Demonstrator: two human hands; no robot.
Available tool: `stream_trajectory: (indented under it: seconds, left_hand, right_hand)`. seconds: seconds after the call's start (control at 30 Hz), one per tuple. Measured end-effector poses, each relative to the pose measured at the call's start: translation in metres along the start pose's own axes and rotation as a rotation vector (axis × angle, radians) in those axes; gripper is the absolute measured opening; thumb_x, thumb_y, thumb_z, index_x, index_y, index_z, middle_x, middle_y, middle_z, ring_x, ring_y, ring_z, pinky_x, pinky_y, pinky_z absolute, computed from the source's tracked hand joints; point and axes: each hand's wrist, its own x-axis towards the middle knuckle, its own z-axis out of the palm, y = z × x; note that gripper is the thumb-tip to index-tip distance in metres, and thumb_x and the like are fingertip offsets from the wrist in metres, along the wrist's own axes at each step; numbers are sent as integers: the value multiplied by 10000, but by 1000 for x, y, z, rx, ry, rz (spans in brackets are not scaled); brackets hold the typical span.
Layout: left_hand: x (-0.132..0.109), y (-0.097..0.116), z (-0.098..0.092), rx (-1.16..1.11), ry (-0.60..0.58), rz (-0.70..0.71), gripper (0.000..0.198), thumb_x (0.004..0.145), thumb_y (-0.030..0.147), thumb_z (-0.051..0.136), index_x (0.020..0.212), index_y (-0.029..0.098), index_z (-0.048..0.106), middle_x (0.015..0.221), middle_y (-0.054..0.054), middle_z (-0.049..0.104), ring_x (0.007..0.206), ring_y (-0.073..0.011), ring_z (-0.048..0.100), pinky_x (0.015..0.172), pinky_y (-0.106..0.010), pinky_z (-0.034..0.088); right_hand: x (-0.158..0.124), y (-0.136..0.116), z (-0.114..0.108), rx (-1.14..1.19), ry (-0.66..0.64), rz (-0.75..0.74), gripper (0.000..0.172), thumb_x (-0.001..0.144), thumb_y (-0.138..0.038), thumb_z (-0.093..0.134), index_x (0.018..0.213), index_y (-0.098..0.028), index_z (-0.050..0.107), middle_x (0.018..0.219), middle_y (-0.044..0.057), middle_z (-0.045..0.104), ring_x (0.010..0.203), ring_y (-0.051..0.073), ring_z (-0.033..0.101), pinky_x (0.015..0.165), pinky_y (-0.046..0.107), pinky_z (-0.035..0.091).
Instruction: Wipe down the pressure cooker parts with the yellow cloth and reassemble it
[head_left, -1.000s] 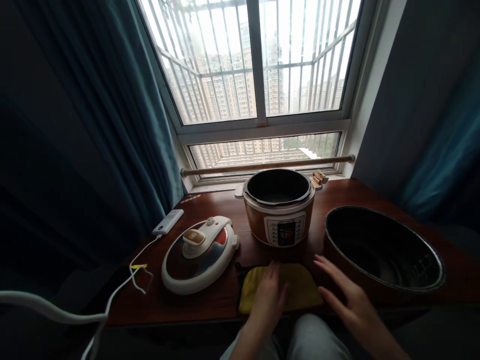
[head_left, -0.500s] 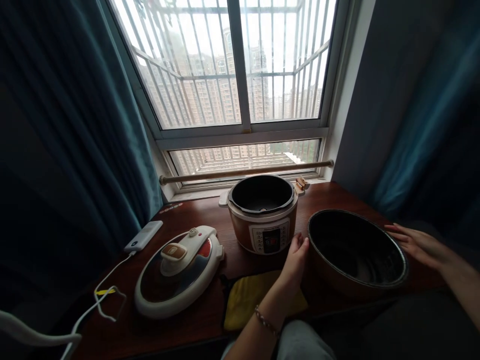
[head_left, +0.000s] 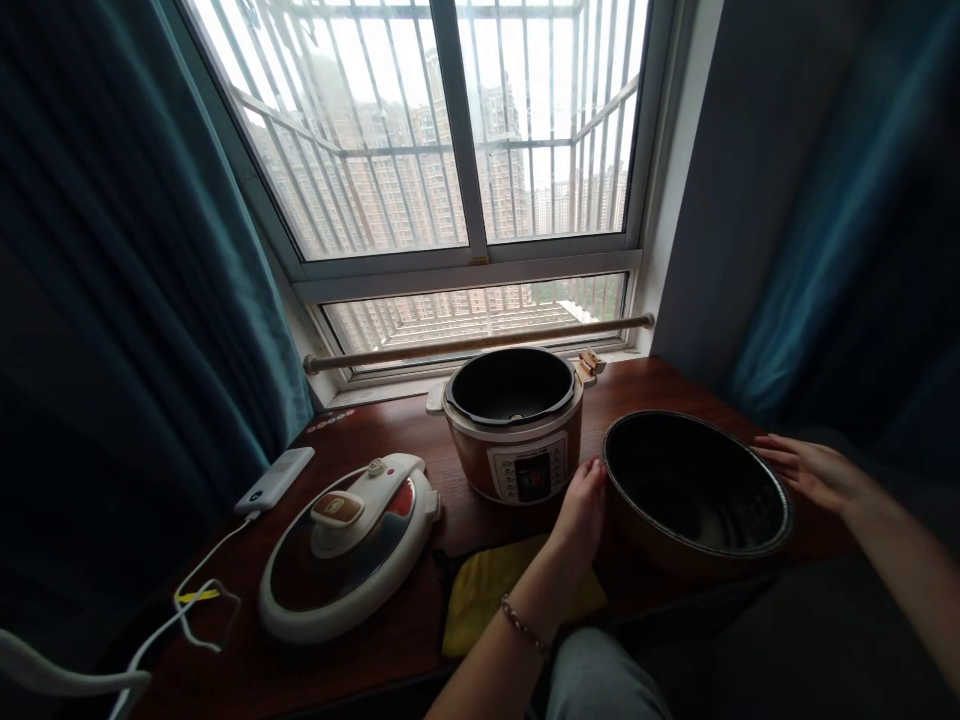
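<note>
A dark-coated inner pot [head_left: 694, 490] with a brownish outside stands at the right of the table. My left hand [head_left: 585, 505] presses on its left wall, fingers near the rim and partly out of sight. On the far right side, my right hand [head_left: 814, 470] lies along the wall with fairly straight fingers, so the pot is held between both palms. The pressure cooker body [head_left: 514, 450], brown and cream with a control panel, sits to the left of the pot, its top uncovered. Its cream lid [head_left: 349, 545] lies on the table at left.
A yellow cloth [head_left: 487, 595] lies under my left forearm. A white power bank [head_left: 275, 480] with a white cable [head_left: 214, 550] rests at the left edge. Behind the wooden table [head_left: 409, 425] runs a rail [head_left: 480, 345] below the window. Blue curtains [head_left: 150, 250] hang beside it.
The whole view has shifted slightly, so everything sits a little further left. Both hands stay at the pot's sides, with the right hand a bit closer in against its wall.
</note>
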Motion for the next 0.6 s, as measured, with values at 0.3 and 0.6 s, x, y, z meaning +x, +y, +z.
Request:
stream_trajectory:
  seconds: [0.3,0.6]
  left_hand:
    - [-20,10,11,-140,-14,14,281,796,321,556,1040,191,606,1142,-61,608,1212,-179,444,1023,-255,293]
    - [-60,124,58,-177,-382,138,387,869,409,409,1134,168,557,1141,-104,600,1134,-195,511,911,-277,396]
  right_hand:
    - [-48,-37,1,-86,-66,-117,131,766,-170,532,809,-218,645,802,149,682,702,213,658,581,286,509]
    - [-152,-176,46,-164,-108,-376,209,808,-295,423,801,-255,629,1049,209,622,722,227,656,600,411,478]
